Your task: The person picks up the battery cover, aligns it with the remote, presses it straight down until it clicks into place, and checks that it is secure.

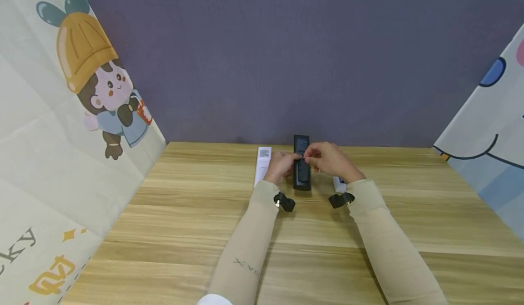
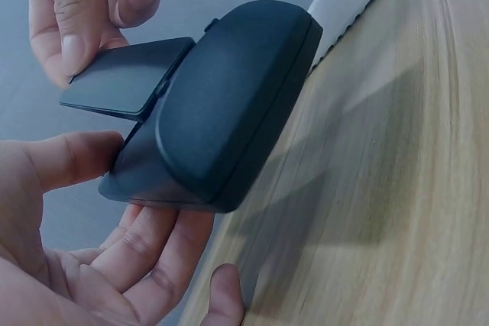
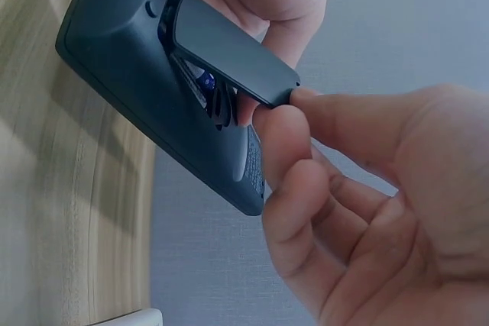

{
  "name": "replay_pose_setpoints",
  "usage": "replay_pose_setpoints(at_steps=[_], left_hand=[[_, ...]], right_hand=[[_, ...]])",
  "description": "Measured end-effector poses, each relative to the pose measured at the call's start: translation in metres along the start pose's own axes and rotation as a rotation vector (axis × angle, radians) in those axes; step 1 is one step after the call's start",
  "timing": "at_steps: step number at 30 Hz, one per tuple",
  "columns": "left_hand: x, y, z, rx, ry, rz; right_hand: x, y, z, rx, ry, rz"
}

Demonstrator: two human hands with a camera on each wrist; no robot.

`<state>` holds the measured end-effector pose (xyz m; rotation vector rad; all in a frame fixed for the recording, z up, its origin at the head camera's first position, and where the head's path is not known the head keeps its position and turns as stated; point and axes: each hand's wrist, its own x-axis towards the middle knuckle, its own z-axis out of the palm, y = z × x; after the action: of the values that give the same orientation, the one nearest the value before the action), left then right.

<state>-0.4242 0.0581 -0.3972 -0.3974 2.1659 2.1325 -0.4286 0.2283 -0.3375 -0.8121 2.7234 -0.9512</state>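
Note:
A black remote control is held back side up above the table. My left hand grips it from the left, with thumb on the back and fingers beneath, as the left wrist view shows. The thumb and forefinger of my right hand pinch the free end of the battery cover. That cover stands tilted up from the remote, its other end still against the body. Under it, a blue battery partly shows in the compartment; the rest is hidden.
Left of the remote lies a long white box with a printed code. A small white object sits by the right wrist, partly hidden. The wooden table ends at a grey-blue wall.

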Motion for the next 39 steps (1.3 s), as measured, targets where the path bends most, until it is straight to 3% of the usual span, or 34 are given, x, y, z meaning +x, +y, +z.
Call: replay_pose_setpoints(at_steps=[14,23,39], left_hand=[[0.0003,-0.0001,0.0007,-0.046,-0.015,-0.007],[-0.0015,0.0004,0.0001,-0.017,-0.014,0.0],[-0.0021,0.0001,-0.0002,-0.05,-0.037,0.018]], right_hand=[[-0.0002,0.0007,0.0008,-0.02,-0.011,-0.016],[-0.0004,0.0014,0.0016,-0.005,-0.019,-0.028],[0.0031,0.0026,0.0066,-0.023,-0.015,-0.024]])
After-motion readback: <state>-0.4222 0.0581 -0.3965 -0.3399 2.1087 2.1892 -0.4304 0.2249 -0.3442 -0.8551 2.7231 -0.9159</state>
